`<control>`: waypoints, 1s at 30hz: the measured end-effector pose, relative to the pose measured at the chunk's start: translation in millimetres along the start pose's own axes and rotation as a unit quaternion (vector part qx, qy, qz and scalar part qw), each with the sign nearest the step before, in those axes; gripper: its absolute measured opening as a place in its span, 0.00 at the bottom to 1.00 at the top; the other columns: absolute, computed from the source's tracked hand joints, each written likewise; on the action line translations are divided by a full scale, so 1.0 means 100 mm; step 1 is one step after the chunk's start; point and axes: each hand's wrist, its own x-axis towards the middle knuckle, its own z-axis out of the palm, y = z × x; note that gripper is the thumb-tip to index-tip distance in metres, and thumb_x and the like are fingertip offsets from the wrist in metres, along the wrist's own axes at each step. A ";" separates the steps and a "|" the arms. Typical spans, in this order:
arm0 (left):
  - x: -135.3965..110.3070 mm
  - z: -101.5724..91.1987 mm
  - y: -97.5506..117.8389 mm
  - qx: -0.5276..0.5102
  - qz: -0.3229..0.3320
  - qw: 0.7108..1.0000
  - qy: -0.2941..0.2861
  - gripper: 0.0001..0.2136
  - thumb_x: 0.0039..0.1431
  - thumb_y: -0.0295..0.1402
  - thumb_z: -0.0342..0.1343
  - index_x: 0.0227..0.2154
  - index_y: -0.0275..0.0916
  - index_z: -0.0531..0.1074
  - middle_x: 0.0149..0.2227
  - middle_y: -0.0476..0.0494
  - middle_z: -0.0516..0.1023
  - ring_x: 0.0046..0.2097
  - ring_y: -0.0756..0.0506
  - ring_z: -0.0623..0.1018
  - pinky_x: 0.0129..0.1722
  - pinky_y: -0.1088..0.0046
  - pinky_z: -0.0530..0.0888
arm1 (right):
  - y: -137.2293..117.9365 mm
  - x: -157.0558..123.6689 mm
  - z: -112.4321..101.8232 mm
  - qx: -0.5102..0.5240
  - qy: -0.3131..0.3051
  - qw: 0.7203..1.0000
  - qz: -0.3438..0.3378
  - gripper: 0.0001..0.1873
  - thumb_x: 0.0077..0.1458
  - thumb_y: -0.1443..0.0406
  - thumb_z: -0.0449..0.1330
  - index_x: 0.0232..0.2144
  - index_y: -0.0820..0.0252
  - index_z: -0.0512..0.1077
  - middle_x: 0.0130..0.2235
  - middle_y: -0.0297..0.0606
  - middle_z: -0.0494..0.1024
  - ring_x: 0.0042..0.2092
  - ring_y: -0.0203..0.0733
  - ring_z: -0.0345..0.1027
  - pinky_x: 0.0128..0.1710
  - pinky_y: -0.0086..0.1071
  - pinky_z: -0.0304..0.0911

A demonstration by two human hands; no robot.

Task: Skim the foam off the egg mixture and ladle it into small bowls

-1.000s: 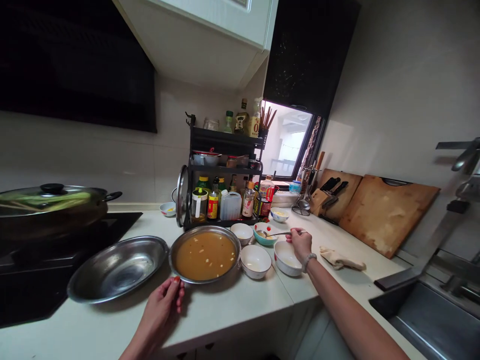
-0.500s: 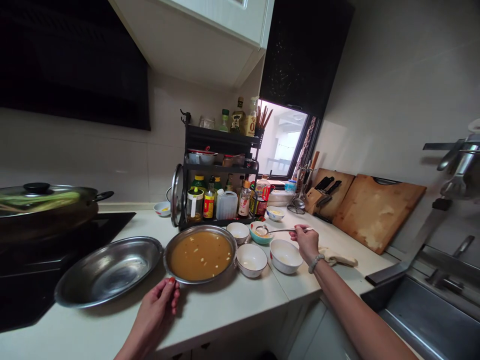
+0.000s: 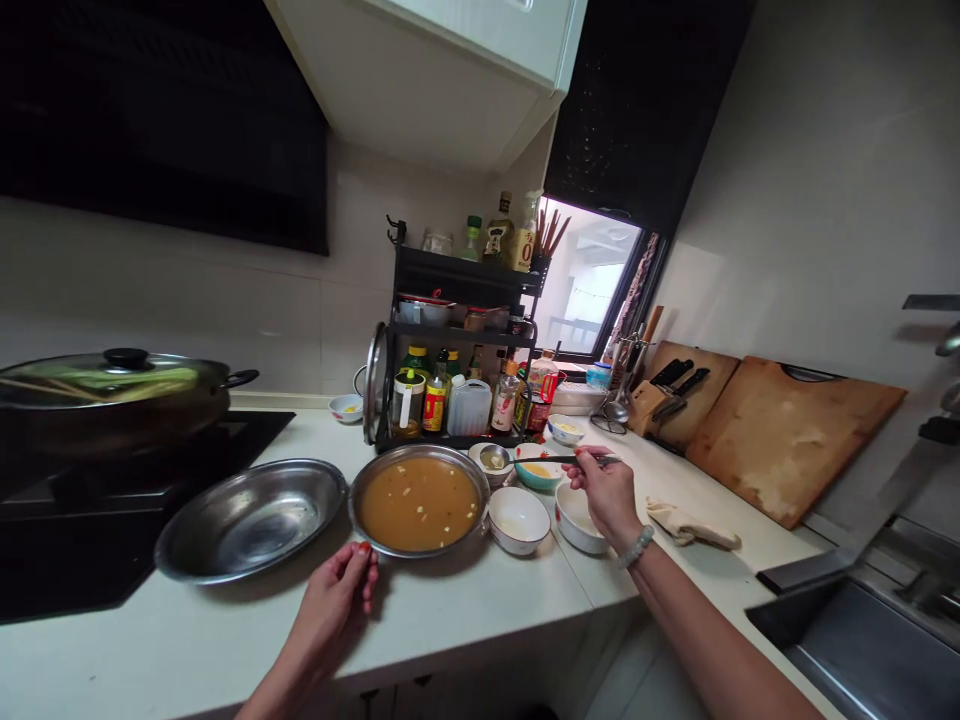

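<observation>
My left hand pinches the near left rim of a round metal basin, which holds brown liquid with pale bits floating in it. In my right hand, closed fingers grip the thin handle of a small ladle. The ladle's round cup is over the small white bowl just right of the basin; whether it touches the bowl I cannot tell. Beneath the handle sits a turquoise bowl with some yellowish liquid. A white bowl is in front, and another white bowl is partly hidden by my right hand.
An oval metal basin stands left of the liquid, by the stove with a lidded pan. Behind is a black rack of bottles. To the right are a cloth, a cutting board, a knife block and a sink.
The ladle has moved left from over the turquoise bowl to the small white bowl beside the basin. My left hand stays at the basin's rim. The whole view has shifted slightly.
</observation>
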 end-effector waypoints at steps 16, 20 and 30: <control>-0.01 0.01 0.01 -0.007 -0.005 1.000 -0.002 0.23 0.33 0.49 0.69 0.23 0.35 0.69 0.17 0.53 0.68 0.18 0.56 0.63 0.14 0.81 0.61 | -0.07 -0.40 0.02 -0.186 -0.188 0.924 -0.277 0.09 0.57 0.61 0.57 0.37 0.56 0.75 0.31 0.38 0.77 0.26 0.38 0.70 0.23 0.31 0.68; -0.01 0.00 0.00 -0.007 -0.002 1.000 -0.001 0.22 0.33 0.48 0.69 0.23 0.35 0.70 0.17 0.53 0.68 0.18 0.56 0.63 0.14 0.81 0.61 | 0.07 0.01 -0.17 -0.247 -0.087 0.937 -0.231 0.11 0.55 0.58 0.56 0.34 0.58 0.73 0.27 0.36 0.75 0.22 0.38 0.69 0.20 0.31 0.66; 0.03 -0.03 -0.02 -0.015 -0.010 1.000 -0.002 0.23 0.33 0.48 0.70 0.23 0.35 0.70 0.17 0.53 0.69 0.18 0.56 0.64 0.15 0.81 0.61 | 0.46 0.33 -0.44 -0.262 -0.095 0.953 -0.123 0.11 0.47 0.57 0.60 0.29 0.58 0.74 0.21 0.33 0.73 0.19 0.38 0.66 0.20 0.31 0.65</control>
